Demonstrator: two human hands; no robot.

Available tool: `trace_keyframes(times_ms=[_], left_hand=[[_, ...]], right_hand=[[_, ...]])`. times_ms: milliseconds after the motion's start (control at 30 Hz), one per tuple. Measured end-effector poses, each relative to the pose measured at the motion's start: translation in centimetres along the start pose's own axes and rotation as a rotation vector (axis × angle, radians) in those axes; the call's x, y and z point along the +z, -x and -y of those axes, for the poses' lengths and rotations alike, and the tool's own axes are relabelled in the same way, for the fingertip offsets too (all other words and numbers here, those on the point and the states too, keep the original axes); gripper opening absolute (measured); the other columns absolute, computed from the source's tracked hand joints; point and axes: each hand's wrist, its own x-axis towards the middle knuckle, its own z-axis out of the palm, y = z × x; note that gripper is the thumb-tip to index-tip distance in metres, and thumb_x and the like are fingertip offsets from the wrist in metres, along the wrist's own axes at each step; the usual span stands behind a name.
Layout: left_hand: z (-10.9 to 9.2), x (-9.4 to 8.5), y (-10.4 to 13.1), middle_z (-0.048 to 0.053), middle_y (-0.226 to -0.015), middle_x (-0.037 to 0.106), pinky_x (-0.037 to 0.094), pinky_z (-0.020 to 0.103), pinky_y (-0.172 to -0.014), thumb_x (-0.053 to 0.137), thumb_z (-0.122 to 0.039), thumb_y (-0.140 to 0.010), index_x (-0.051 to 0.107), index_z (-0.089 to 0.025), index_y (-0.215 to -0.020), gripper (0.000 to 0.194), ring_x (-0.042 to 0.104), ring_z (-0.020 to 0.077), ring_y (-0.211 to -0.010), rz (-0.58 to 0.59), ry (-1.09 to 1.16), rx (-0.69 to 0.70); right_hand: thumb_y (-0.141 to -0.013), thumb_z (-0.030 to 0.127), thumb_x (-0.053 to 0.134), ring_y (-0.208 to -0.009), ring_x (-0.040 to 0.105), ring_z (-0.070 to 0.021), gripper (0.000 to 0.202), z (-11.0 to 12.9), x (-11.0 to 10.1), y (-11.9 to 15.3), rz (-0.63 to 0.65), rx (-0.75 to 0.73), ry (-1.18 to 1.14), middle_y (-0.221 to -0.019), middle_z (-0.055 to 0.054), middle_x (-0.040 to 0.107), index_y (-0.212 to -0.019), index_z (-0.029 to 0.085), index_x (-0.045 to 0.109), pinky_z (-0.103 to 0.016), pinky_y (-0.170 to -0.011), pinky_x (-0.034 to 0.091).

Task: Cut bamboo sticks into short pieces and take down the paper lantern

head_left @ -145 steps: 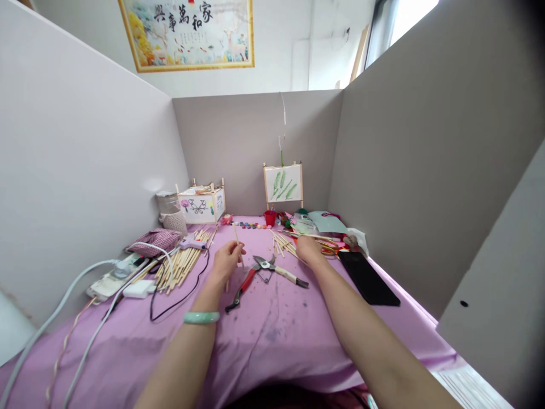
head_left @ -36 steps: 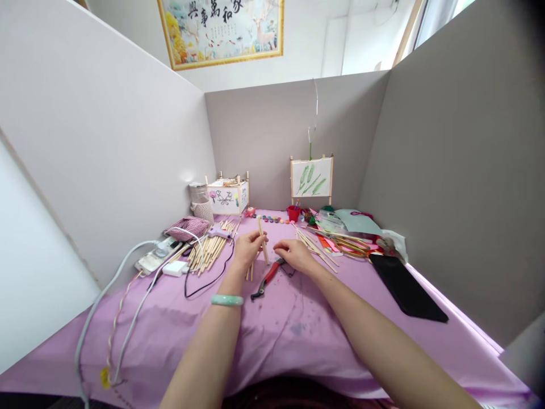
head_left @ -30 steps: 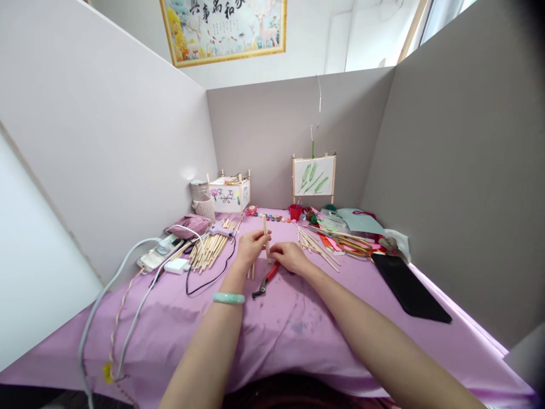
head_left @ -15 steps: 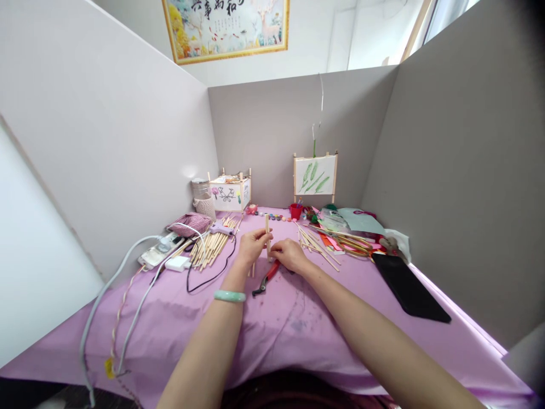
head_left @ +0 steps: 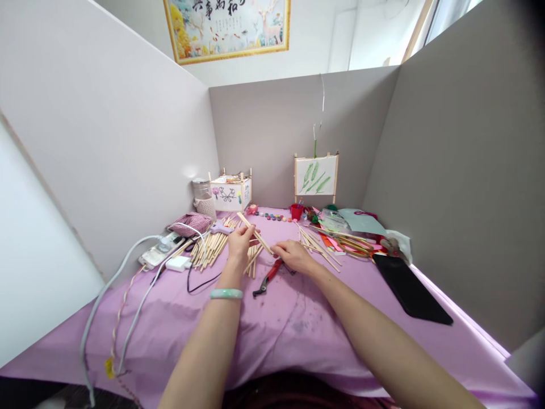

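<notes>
My left hand (head_left: 242, 243), with a pale green bangle (head_left: 226, 293) on the wrist, is closed on a few light wooden sticks (head_left: 256, 233) that slant down to the right. The fingers of my right hand (head_left: 293, 254) are pinched at the lower end of these sticks. Red-handled pliers (head_left: 269, 276) lie on the cloth just below my right hand. Several short sticks (head_left: 252, 262) lie beside and partly behind my left hand.
On the pink cloth (head_left: 272, 335), a stick pile (head_left: 213, 247), a glue gun (head_left: 222, 228) and cables are at left. A painted box (head_left: 230, 194) and red cup (head_left: 297, 211) stand behind. At right are loose sticks (head_left: 319, 247) and a black tablet (head_left: 411, 288).
The held sticks have tipped from upright to a slant, upper end to the left. My left hand has moved slightly left, uncovering more of the short sticks.
</notes>
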Motion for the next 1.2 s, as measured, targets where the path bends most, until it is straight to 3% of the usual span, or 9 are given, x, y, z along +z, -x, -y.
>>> trace_keyframes(times_ms=[133,300,433,533,633,867,967,1067,1200], left_hand=[[-0.1,-0.2,-0.2,0.003,-0.071,0.065,0.050,0.023,-0.057,0.071,-0.027,-0.066,0.062,-0.012,-0.078,0.021,0.060,0.0106,-0.060,-0.035,0.169,-0.100],[-0.2,-0.3,-0.3,0.002,-0.069,0.066,0.051,0.022,-0.058,0.065,-0.012,-0.073,0.063,-0.014,-0.078,0.006,0.061,0.0100,-0.059,0.002,0.374,-0.317],[-0.2,-0.3,-0.3,0.003,-0.066,0.065,0.049,0.018,-0.056,0.060,-0.005,-0.075,0.065,-0.012,-0.075,0.009,0.061,0.0087,-0.059,0.083,0.458,-0.437],[0.0,-0.3,-0.2,0.003,-0.065,0.065,0.049,0.018,-0.055,0.058,-0.004,-0.076,0.068,-0.010,-0.080,0.012,0.061,0.0087,-0.058,0.211,0.460,-0.487],[0.1,-0.4,0.0,0.003,-0.063,0.065,0.048,0.019,-0.051,0.061,-0.006,-0.075,0.069,-0.010,-0.082,0.012,0.059,0.0097,-0.054,0.301,0.402,-0.515],[-0.5,-0.6,0.7,0.002,-0.059,0.062,0.048,0.023,-0.051,0.069,-0.016,-0.072,0.070,-0.012,-0.086,0.015,0.056,0.0108,-0.049,0.431,0.252,-0.426],[-0.7,-0.5,1.0,0.001,-0.059,0.062,0.048,0.022,-0.052,0.072,-0.018,-0.069,0.069,-0.011,-0.090,0.023,0.056,0.0095,-0.050,0.508,0.251,-0.404],[-0.8,-0.2,1.2,0.003,-0.067,0.065,0.048,0.021,-0.054,0.074,-0.025,-0.068,0.068,-0.011,-0.093,0.029,0.060,0.0107,-0.058,0.408,0.155,-0.247],[-0.5,0.6,1.3,0.005,-0.074,0.068,0.050,0.025,-0.057,0.070,-0.036,-0.070,0.068,-0.014,-0.094,0.033,0.063,0.0147,-0.065,0.286,-0.044,0.005]], right_hand=[[-0.088,0.031,0.048,-0.068,0.055,-0.0120,0.027,0.4,-0.7,0.6,-0.011,-0.065,-0.074,-0.070,0.000,0.064,-0.073,0.018,0.065,-0.022,-0.064,0.036],[-0.091,0.029,0.043,-0.072,0.053,-0.0117,0.028,1.3,-1.2,1.0,-0.049,-0.189,-0.288,-0.072,0.000,0.059,-0.070,0.018,0.057,-0.021,-0.071,0.040],[-0.092,0.030,0.042,-0.071,0.051,-0.0114,0.027,2.3,-1.2,1.4,-0.020,-0.295,-0.456,-0.072,0.001,0.054,-0.072,0.018,0.054,-0.022,-0.072,0.040],[-0.091,0.031,0.043,-0.069,0.049,-0.0107,0.026,3.0,-1.1,1.6,0.058,-0.354,-0.540,-0.073,0.001,0.051,-0.071,0.017,0.053,-0.022,-0.069,0.040],[-0.090,0.031,0.045,-0.067,0.047,-0.0106,0.024,3.5,-1.1,1.8,0.116,-0.381,-0.573,-0.071,0.002,0.051,-0.072,0.017,0.053,-0.022,-0.067,0.040],[-0.088,0.032,0.044,-0.061,0.048,-0.0101,0.024,3.4,-1.4,1.9,0.282,-0.299,-0.619,-0.064,0.003,0.050,-0.068,0.018,0.048,-0.021,-0.061,0.040],[-0.088,0.030,0.043,-0.061,0.052,-0.0103,0.025,2.2,-1.2,1.3,0.138,-0.144,-0.384,-0.064,0.002,0.056,-0.068,0.018,0.051,-0.020,-0.061,0.041],[-0.090,0.029,0.039,-0.069,0.055,-0.0125,0.026,0.0,-1.6,0.6,-0.155,0.081,-0.123,-0.073,-0.001,0.063,-0.075,0.017,0.057,-0.022,-0.066,0.040],[-0.085,0.020,0.044,-0.086,0.056,-0.0186,0.020,-3.2,-2.5,0.2,-0.349,0.292,0.046,-0.091,-0.008,0.065,-0.094,0.016,0.062,-0.028,-0.077,0.039]])
